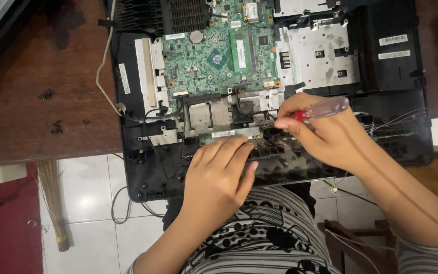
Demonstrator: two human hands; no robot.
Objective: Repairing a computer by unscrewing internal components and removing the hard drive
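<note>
screwdriver [322,108] | right hand [325,134] fingers pinching | left hand [219,175] flat on laptop [143,167]

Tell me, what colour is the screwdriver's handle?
The screwdriver handle is clear with a red band; the head view shows it.

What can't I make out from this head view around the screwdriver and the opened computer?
- Screwdriver tip: hidden behind the right hand's fingers.
- The screw or part it works on: hidden by that hand.
- Parts under the left hand: covered by its palm and fingers.
- Green circuit board: top cut off by the frame's upper edge; small components too small to tell.
</note>
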